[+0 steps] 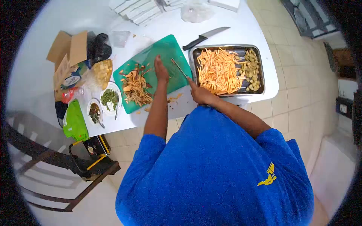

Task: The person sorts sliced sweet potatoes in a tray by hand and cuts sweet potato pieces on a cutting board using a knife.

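Observation:
My left hand (161,69) is stretched out over the green cutting board (174,47), its fingers straight and holding nothing. It is just right of a heap of orange-brown peelings (135,87) on the board. At the board's right edge, my right hand (201,94) is closed around a slim knife (180,69), whose blade points up and left across the board. Right of the board stands a dark metal baking tray (263,75). Thin orange strips (218,71) fill most of it, and small pale chunks (253,71) lie along its right side.
A large black-handled knife (205,38) lies behind the tray. At left are a plate of chopped greens (109,98), a bowl with a spoon (94,111), a cardboard box (71,52) and a bright green bag (76,122). A dark wooden chair (81,196) stands beside the table.

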